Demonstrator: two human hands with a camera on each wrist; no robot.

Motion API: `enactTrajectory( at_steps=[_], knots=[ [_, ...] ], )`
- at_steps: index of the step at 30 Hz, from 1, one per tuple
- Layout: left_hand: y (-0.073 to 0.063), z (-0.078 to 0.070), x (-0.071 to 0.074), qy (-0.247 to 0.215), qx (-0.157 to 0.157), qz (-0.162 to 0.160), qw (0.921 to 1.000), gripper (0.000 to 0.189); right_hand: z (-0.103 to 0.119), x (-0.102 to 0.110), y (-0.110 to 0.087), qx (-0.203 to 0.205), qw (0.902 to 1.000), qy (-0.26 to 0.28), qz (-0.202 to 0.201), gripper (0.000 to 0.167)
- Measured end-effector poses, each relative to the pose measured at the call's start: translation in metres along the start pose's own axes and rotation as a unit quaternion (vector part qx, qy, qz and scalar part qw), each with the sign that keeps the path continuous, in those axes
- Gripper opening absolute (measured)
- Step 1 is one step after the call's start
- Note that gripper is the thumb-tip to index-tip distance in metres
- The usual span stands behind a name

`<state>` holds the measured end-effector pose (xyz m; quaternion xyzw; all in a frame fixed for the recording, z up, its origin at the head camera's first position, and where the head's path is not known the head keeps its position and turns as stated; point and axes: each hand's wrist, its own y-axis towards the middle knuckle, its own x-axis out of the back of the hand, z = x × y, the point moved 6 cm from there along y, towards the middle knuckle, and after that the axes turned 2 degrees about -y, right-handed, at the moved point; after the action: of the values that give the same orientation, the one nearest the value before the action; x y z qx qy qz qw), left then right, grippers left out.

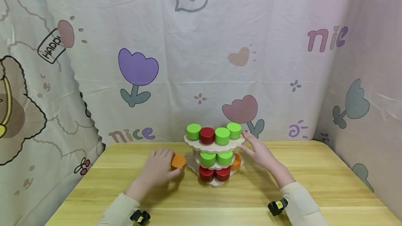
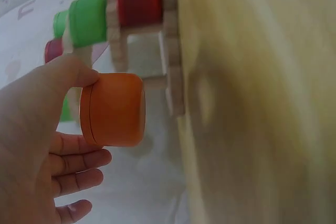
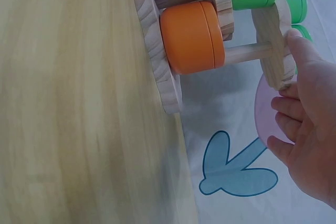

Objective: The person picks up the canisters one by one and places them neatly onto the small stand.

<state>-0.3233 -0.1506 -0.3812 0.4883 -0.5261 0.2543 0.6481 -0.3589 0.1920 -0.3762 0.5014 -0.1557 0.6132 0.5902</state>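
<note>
Tiered wooden stand (image 1: 214, 145) on table (image 1: 314, 184), mostly filled: top shelf has three green pucks and one red (image 1: 207, 135), middle two green, bottom two red plus orange puck (image 1: 236, 162) at right side

Seemingly left: one more orange puck (image 1: 178, 162), off stand, just left of it

Left hand (image 1: 158, 170) curled around that puck, thumb and fingers gripping

Right hand (image 1: 259, 150) spread, fingers straight, fingertips (image 3: 294, 43) touching top shelf edge, holding nothing

Wooden table (image 1: 314, 184); flower-print cloth backdrop (image 1: 220, 62) behind.
</note>
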Motion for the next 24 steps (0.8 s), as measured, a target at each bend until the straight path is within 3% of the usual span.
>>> enactTrajectory(
  at_steps=[8,24],
  knots=[
    [0.001,-0.016,-0.016,-0.021,0.005,0.042,0.9989,0.057,0.001,0.0,0.0,0.002,1.0,0.001,0.001,0.063],
    [0.012,-0.034,-0.024,-0.032,-0.014,0.057,0.9978,0.061,0.0,0.001,-0.001,0.007,1.0,0.003,-0.004,0.064]
  ],
)
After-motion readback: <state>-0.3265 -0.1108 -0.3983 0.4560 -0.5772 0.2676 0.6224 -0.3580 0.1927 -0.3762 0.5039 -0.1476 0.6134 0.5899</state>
